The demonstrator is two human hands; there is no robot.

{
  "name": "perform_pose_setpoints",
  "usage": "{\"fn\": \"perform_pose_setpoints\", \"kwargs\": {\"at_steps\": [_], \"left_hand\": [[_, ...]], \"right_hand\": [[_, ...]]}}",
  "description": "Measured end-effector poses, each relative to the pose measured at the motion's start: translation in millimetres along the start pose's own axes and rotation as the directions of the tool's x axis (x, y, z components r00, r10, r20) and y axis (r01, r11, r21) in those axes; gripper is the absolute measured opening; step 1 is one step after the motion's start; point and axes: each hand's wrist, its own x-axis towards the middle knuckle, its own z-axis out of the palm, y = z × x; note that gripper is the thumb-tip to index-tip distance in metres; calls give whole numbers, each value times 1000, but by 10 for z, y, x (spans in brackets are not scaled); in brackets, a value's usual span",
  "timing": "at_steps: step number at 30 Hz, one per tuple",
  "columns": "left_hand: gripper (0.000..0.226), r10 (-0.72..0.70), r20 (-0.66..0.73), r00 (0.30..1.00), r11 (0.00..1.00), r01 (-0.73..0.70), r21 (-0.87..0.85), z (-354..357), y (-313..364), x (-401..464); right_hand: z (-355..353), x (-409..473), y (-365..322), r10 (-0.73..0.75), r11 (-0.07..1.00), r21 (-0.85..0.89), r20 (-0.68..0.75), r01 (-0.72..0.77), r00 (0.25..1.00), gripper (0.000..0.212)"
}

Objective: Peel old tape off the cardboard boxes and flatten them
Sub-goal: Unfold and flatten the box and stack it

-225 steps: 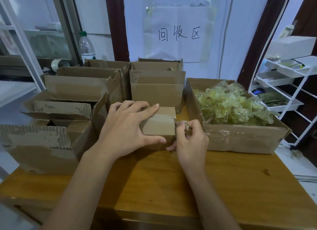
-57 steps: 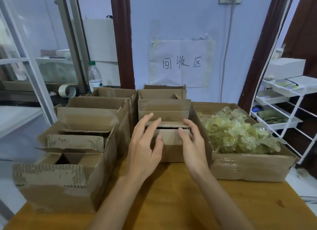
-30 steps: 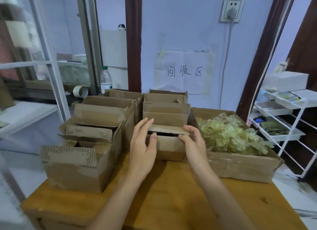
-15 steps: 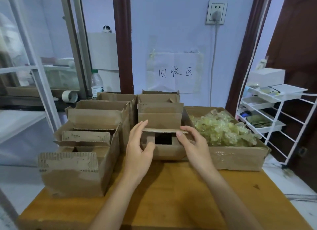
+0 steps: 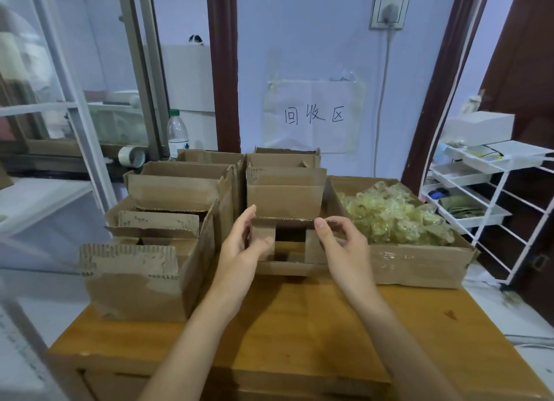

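A small brown cardboard box [image 5: 289,264] lies on its side on the wooden table [image 5: 299,325], its open end toward me. Its top flap is raised, its bottom flap lies flat and two side flaps are partly folded in. My left hand [image 5: 239,251] grips the box's left side, thumb on the left inner flap. My right hand [image 5: 341,251] holds the right side, thumb and forefinger pinching the top flap's right corner. A wide shallow carton [image 5: 419,266] to the right holds a heap of peeled yellowish tape [image 5: 389,218].
Several open cardboard boxes crowd the table's left [image 5: 144,275] and back [image 5: 284,197]. A water bottle [image 5: 177,134] and a tape roll [image 5: 132,156] sit on the ledge behind. A white wire rack [image 5: 485,197] stands at right.
The camera has tilted up since the oldest frame. The small box's flaps have been pulled open, and its dark inside now shows between my hands.
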Motion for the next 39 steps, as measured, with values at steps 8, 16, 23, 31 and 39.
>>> {"fn": "perform_pose_setpoints", "kwargs": {"at_steps": [8, 16, 23, 31, 39], "left_hand": [[78, 17, -62, 998, 910, 10, 415, 79, 107, 205], [53, 132, -160, 978, 873, -38, 487, 34, -100, 117], [35, 126, -99, 987, 849, -55, 525, -16, -60, 162], [34, 86, 48, 995, 851, -98, 515, -102, 78, 237], [45, 65, 88, 994, 863, -100, 495, -160, 52, 241]], "right_hand": [[29, -22, -30, 41, 998, -49, -30, -42, 999, 25], [20, -4, 34, 65, 985, -155, -66, -75, 996, 45], [98, 4, 102, -71, 939, -343, -121, 25, 990, 43], [44, 57, 49, -39, 856, -510, 89, 80, 995, 46], [13, 148, -23, 23, 851, -523, 110, 38, 994, 60]]}}
